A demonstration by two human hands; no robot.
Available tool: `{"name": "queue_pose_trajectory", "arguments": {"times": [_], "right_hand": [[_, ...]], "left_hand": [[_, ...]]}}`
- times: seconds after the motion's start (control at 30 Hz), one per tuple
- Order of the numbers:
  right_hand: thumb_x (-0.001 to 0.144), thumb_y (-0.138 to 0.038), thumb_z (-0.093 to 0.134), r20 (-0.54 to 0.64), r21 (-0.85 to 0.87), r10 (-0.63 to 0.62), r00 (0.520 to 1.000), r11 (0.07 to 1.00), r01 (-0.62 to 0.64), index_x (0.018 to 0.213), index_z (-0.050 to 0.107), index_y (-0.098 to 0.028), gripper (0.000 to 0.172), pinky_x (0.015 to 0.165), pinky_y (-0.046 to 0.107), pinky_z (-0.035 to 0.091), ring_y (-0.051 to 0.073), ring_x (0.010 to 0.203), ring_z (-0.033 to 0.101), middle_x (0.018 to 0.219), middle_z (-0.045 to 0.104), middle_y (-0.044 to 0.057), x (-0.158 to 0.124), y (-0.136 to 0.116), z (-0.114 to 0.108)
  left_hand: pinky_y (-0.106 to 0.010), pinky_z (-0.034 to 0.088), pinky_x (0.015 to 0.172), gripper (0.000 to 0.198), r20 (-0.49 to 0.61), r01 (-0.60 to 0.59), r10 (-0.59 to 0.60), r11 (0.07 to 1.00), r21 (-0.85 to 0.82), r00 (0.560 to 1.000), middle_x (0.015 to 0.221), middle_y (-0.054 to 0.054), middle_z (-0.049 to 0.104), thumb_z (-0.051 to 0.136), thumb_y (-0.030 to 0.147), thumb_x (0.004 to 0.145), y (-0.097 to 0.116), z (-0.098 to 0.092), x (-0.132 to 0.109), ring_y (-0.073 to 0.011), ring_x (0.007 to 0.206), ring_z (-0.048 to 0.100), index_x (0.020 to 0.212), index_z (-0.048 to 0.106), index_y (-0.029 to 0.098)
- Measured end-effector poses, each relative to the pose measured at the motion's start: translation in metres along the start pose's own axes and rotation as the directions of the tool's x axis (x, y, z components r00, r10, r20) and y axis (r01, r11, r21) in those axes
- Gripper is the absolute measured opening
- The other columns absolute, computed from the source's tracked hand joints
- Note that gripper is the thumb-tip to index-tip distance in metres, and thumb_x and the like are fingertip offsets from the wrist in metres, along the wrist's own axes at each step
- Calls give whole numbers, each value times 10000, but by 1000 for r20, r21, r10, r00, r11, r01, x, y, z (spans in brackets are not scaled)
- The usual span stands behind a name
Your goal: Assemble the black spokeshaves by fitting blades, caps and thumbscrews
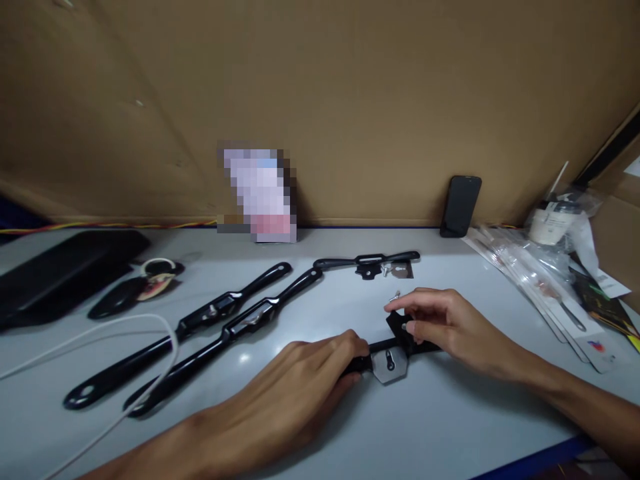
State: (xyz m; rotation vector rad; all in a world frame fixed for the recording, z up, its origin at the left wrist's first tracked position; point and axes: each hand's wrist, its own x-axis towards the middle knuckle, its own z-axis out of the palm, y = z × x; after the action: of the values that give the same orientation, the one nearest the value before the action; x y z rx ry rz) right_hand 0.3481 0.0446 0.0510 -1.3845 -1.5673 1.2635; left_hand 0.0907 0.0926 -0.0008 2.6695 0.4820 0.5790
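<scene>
My left hand point(320, 377) is closed round one handle of a black spokeshave point(382, 345) low over the table. A silver blade point(393, 371) with a keyhole slot lies at the middle of its body. Between the thumb and fingers of my right hand point(447, 327) is a small black cap plate point(397, 323), tilted just above the blade. A small silver screw point(395, 296) lies on the table past my right fingertips. Part of the spokeshave's right handle is hidden behind my right hand.
Two black spokeshaves point(200, 321) lie at left, a white cable point(173, 337) across them. A smaller spokeshave point(370, 259) with loose parts lies behind. A phone point(461, 207) leans on the cardboard wall; plastic packages point(545, 293) and a cup point(553, 225) stand right. Left is a black case point(65, 273).
</scene>
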Motion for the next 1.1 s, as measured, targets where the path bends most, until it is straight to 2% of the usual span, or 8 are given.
{"name": "queue_pose_trajectory", "arguments": {"times": [0.17, 0.3, 0.4, 0.57, 0.7, 0.9, 1.03, 1.1], "right_hand": [[865, -122, 615, 33, 75, 33, 999, 997, -35, 1098, 751, -188, 279, 653, 271, 424, 127, 685, 542, 787, 562, -29, 0, -2, 1], [826, -193, 674, 61, 132, 58, 996, 989, -66, 968, 683, -197, 142, 659, 287, 454, 143, 679, 589, 752, 593, -32, -1, -3, 1], [766, -227, 761, 4, 89, 51, 999, 995, -52, 829, 616, -211, 159, 663, 287, 440, 147, 702, 581, 755, 639, -23, -1, -6, -1], [780, -203, 739, -37, 17, 3, 999, 1000, -2, 784, 709, -206, 30, 681, 301, 440, 152, 711, 569, 746, 672, -14, -2, -7, 2], [791, -136, 747, -70, -53, 40, 997, 998, -44, 752, 692, -206, 97, 657, 314, 444, 159, 681, 598, 734, 677, -21, -6, -1, 15], [761, -3, 790, -92, -399, -210, 973, 903, 157, 728, 691, -213, 234, 891, 386, 467, 221, 954, 607, 844, 665, 1, -8, 5, 26], [842, -132, 801, -198, -537, -364, 910, 817, 210, 982, 732, -221, 179, 963, 453, 471, 263, 1066, 618, 1075, 688, 62, 3, 7, 4], [911, -145, 733, -251, -616, -406, 879, 767, 179, 945, 719, -224, 87, 957, 450, 469, 263, 1042, 624, 1028, 697, 62, 11, 9, -10]], "left_hand": [[-284, 443, 547, 187, 22, 16, -16, 1000, 1, 1000, 913, 38, 691, 374, 109, 1065, 0, 0, 0, -149, 616, 650, 1121, 448, 271], [-280, 441, 561, 184, 32, 29, -28, 999, -16, 999, 932, 37, 695, 378, 113, 1067, 0, 0, -1, -151, 635, 659, 1125, 447, 274], [-276, 428, 558, 181, 33, 32, -32, 999, -14, 999, 927, 41, 692, 379, 116, 1068, 0, 0, -1, -149, 623, 649, 1116, 445, 277], [-280, 423, 541, 188, 17, 16, -16, 1000, -9, 1000, 925, 41, 691, 370, 114, 1065, 2, -2, 0, -148, 602, 637, 1116, 441, 280], [-277, 440, 545, 188, 32, 24, -23, 999, -32, 999, 924, 41, 688, 379, 107, 1060, 2, -2, -1, -145, 616, 650, 1097, 446, 278], [-274, 452, 547, 204, 8, 10, -10, 1000, -30, 1000, 937, 30, 699, 387, 87, 1050, 0, 1, -1, -139, 615, 649, 1113, 458, 268], [-278, 441, 554, 191, 10, 8, -8, 1000, -28, 1000, 924, 26, 693, 381, 96, 1060, 0, 0, 0, -145, 626, 649, 1114, 459, 262], [-276, 424, 550, 179, 18, 15, -14, 999, -33, 1000, 909, 31, 685, 385, 101, 1067, 0, -1, 0, -141, 613, 634, 1097, 457, 261]]}}
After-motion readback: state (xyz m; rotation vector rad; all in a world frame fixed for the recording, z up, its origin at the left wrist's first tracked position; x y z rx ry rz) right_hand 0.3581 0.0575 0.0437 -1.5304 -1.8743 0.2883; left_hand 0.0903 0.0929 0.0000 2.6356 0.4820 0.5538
